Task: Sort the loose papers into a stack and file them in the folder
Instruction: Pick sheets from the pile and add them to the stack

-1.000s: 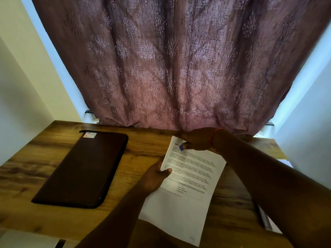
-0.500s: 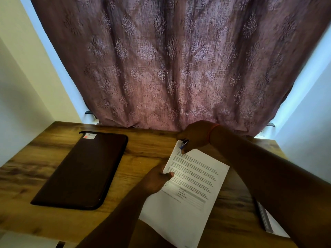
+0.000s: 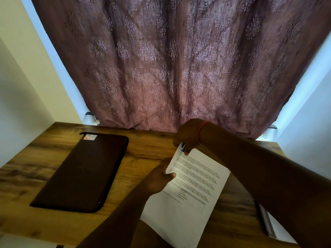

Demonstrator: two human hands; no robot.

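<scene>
Head view: a printed sheet (image 3: 189,187) is held above a wooden table (image 3: 146,149) by both hands. The left hand (image 3: 157,179) grips the sheet's left edge, its thumb laid over the printed face and the fingers hidden beneath. The right hand (image 3: 188,136) pinches the sheet's far corner, where a small blue mark is seen between the fingertips; an orange band (image 3: 200,129) is worn on that wrist. To the left of the left hand, well apart from it, a dark closed folder (image 3: 80,172) lies flat on the table, a small label (image 3: 90,137) at its far corner. Beneath the right forearm, at the table's right edge, more white papers (image 3: 272,228) are seen, partly covered by the arm, so their number cannot be told. Just beyond the right hand, a patterned mauve curtain (image 3: 170,68) hangs down to the table's far edge. A pale object at the near left corner is cut off by the frame.
</scene>
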